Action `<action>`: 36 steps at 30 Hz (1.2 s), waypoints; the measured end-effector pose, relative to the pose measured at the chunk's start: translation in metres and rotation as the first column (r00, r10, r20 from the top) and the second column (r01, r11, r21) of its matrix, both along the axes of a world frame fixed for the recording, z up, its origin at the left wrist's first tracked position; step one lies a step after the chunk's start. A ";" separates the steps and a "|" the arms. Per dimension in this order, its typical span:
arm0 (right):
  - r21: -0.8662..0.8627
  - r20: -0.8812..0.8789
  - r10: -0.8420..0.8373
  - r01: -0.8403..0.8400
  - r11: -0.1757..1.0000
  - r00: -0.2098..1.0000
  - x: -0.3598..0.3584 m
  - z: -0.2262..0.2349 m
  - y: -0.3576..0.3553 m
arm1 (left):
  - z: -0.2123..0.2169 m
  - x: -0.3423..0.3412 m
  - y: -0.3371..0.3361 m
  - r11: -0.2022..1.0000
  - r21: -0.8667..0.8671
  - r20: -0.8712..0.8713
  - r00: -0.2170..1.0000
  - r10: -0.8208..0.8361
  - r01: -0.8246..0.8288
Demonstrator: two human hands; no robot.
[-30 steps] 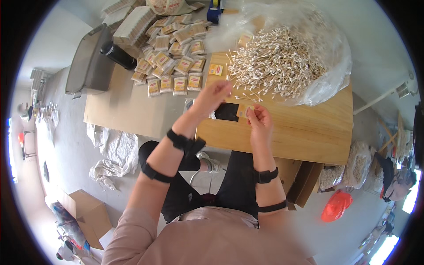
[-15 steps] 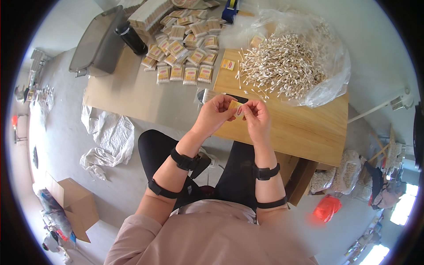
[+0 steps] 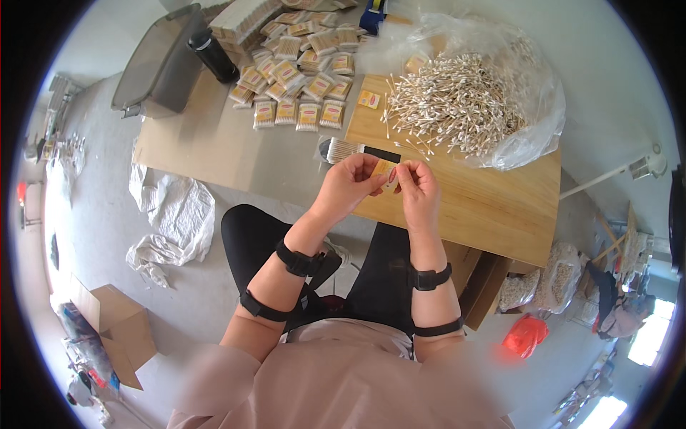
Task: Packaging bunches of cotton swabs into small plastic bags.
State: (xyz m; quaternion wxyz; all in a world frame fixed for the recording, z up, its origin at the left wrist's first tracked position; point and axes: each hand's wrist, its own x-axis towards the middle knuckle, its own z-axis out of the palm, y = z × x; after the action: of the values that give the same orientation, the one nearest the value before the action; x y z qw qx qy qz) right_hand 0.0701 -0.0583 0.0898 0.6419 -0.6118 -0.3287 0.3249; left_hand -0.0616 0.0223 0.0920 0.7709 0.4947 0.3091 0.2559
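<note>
Between my two hands is a small clear plastic bag with a yellow label (image 3: 386,169), held over the near edge of the wooden board. My left hand (image 3: 344,186) pinches its left side between thumb and fingers. On its right side, the fingertips of my right hand (image 3: 420,191) are closed. Just beyond my left hand lies a bundle of cotton swabs (image 3: 344,149), beside a flat black object (image 3: 382,154) partly hidden by my fingers. A stack of flat yellow-labelled bags (image 3: 369,99) rests on the board, next to a large heap of loose cotton swabs (image 3: 457,107).
Filled swab packets (image 3: 307,68) are piled at the back of the table, several lined up in front. A black bottle (image 3: 213,58) and a grey plastic bin (image 3: 158,68) stand at the left. A clear bag (image 3: 544,118) surrounds the loose swabs. A cardboard box (image 3: 121,332) is on the floor.
The bag's yellow label shows more now, with my hands slightly further apart. Both hands still grip it, and the swab bundle beyond them shows more fully.
</note>
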 end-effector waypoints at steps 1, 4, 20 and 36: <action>0.001 -0.003 -0.002 0.002 1.000 1.000 0.000 -0.002 0.001 | 0.000 0.001 0.001 1.000 0.001 -0.003 1.000 -0.002 0.002; -0.017 -0.067 -0.100 0.100 0.995 0.993 0.003 -0.009 0.002 | -0.002 0.005 0.002 1.000 -0.006 0.008 1.000 0.007 -0.007; -0.173 -0.271 -0.374 0.337 0.925 0.887 0.038 -0.059 -0.018 | -0.061 0.067 0.119 0.856 0.485 -0.693 0.676 0.250 0.181; -0.177 -0.264 -0.304 0.264 0.948 0.915 0.018 -0.065 -0.002 | -0.069 -0.003 0.074 0.552 0.834 -0.316 0.798 0.513 -0.024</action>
State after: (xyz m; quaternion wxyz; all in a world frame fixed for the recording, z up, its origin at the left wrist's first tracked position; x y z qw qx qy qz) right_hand 0.0882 -0.0607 0.0249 0.6797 -0.6419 -0.1160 0.3354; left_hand -0.0644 0.0968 0.0233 0.2991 0.7780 0.4355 0.3399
